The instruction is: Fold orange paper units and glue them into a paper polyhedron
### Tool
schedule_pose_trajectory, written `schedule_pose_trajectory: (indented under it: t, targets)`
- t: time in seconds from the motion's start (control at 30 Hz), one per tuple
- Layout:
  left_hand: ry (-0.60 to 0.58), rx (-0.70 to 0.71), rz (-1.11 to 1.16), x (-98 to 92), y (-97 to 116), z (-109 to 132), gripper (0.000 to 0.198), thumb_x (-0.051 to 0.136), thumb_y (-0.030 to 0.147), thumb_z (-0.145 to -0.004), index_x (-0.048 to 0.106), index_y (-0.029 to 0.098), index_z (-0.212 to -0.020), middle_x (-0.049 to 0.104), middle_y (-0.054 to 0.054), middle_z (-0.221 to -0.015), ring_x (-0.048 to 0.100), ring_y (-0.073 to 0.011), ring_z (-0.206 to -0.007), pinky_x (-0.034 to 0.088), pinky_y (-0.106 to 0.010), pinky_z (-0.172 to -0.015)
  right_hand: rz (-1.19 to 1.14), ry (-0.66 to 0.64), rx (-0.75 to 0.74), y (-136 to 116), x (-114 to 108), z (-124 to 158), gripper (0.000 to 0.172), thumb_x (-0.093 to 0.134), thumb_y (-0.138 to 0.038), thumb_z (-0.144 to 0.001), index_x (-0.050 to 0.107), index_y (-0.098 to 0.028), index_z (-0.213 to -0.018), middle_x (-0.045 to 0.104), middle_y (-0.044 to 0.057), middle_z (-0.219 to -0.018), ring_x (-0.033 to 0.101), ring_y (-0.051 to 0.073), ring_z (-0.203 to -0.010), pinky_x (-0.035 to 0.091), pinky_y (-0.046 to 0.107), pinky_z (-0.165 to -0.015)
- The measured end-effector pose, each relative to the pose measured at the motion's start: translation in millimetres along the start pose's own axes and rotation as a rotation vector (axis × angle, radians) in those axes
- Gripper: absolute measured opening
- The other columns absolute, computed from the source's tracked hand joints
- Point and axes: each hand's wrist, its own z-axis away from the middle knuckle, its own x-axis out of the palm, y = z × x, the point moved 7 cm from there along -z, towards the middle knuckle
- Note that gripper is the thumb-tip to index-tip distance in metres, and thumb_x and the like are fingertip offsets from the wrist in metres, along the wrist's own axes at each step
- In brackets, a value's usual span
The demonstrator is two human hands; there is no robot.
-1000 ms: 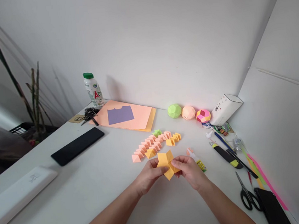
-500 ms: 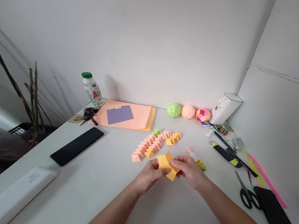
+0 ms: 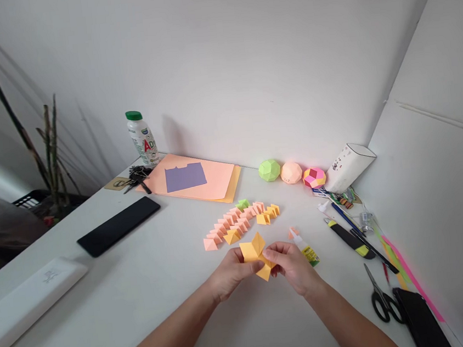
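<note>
Between my two hands is a yellow-orange folded paper piece [image 3: 253,250] with several pointed flaps, held above the table. My left hand [image 3: 230,273] grips its left side, thumb across the front. My right hand [image 3: 293,263] pinches its right side between thumb and fingers; some fingertips are hidden behind the paper. Just beyond lie rows of small folded pink paper units [image 3: 230,221], with yellow units [image 3: 263,217] and a green unit [image 3: 242,204] among them. A glue bottle [image 3: 308,252] with a yellow label lies right behind my right hand.
Three paper balls, green [image 3: 270,170], pink [image 3: 291,172] and multicoloured [image 3: 314,177], stand by the wall. Paper sheets [image 3: 219,180], a white bottle [image 3: 143,138] and a black slab [image 3: 119,226] are left. At right lie a cutter [image 3: 348,238], scissors [image 3: 382,298] and a dark phone-like object [image 3: 423,319].
The yellow-orange paper piece has shifted and tilted slightly to the left in my hands. Both hands keep their hold; my right thumb has moved a little left with it.
</note>
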Motion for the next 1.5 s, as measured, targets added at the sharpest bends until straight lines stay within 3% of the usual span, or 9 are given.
schedule_pose_trajectory:
  t: [0.4,0.6,0.8,0.97,1.17,1.3,1.5]
  targets:
    - [-0.073,-0.013,0.087,6.9,1.9,-0.5,0.025,0.066,0.027,-0.075,0.067,0.012,-0.095,0.069,-0.010,-0.085,0.062,-0.0244,-0.086,0.043,-0.039,-0.084,0.011,0.022,-0.041,-2.2,-0.7,0.4,0.023,0.069,-0.036,-0.071,0.061,-0.015,-0.064,0.058,0.000,-0.059,0.048,0.011,-0.053,0.037,0.025,-0.051]
    - [-0.026,0.010,0.136,7.5,3.3,-1.1,0.019,0.067,0.027,-0.074,0.068,0.012,-0.086,0.067,-0.009,-0.078,0.062,-0.0224,-0.079,0.043,-0.038,-0.081,0.090,0.032,-0.069,-5.2,0.1,0.7,0.024,0.066,-0.037,-0.073,0.061,-0.015,-0.065,0.057,0.000,-0.060,0.048,0.010,-0.052,0.037,0.024,-0.051]
    - [0.011,0.041,0.115,2.4,3.2,-1.7,0.013,0.065,0.023,-0.073,0.068,0.011,-0.080,0.066,-0.007,-0.073,0.061,-0.0207,-0.072,0.043,-0.036,-0.076,0.150,-0.105,-0.078,-13.5,9.1,4.9,0.021,0.064,-0.037,-0.075,0.063,-0.015,-0.073,0.060,0.001,-0.069,0.051,0.012,-0.062,0.041,0.024,-0.055]
    - [0.079,0.033,0.059,-4.7,-1.4,-1.9,0.008,0.065,0.020,-0.070,0.067,0.012,-0.074,0.066,-0.007,-0.070,0.060,-0.0209,-0.072,0.043,-0.033,-0.071,0.176,-0.081,-0.095,-15.1,8.9,6.1,0.016,0.065,-0.030,-0.072,0.061,-0.016,-0.065,0.057,-0.001,-0.064,0.049,0.012,-0.059,0.041,0.025,-0.056]
    - [-0.005,0.006,0.175,3.3,-0.7,-2.4,0.020,0.067,0.029,-0.072,0.068,0.013,-0.084,0.067,-0.008,-0.078,0.061,-0.0218,-0.076,0.042,-0.034,-0.075,0.168,-0.043,-0.138,-20.9,8.1,7.2,0.015,0.062,-0.027,-0.073,0.057,-0.016,-0.063,0.054,-0.002,-0.061,0.047,0.011,-0.056,0.040,0.024,-0.056]
    - [-0.011,0.003,0.261,2.3,-1.4,-2.7,0.026,0.059,0.036,-0.079,0.066,0.012,-0.085,0.066,-0.009,-0.080,0.062,-0.0226,-0.074,0.043,-0.038,-0.078,0.238,-0.020,-0.124,-22.2,4.4,8.1,0.013,0.057,-0.024,-0.074,0.054,-0.017,-0.064,0.053,-0.002,-0.060,0.049,0.012,-0.057,0.040,0.024,-0.056]
    - [0.031,-0.066,0.302,-0.8,-12.4,-3.6,0.015,0.068,0.025,-0.073,0.064,0.012,-0.069,0.061,-0.005,-0.069,0.058,-0.0176,-0.070,0.044,-0.034,-0.076,0.454,-0.059,-0.114,-21.7,5.4,13.4,0.013,0.053,-0.021,-0.075,0.051,-0.018,-0.063,0.049,-0.004,-0.059,0.042,0.010,-0.055,0.034,0.022,-0.051]
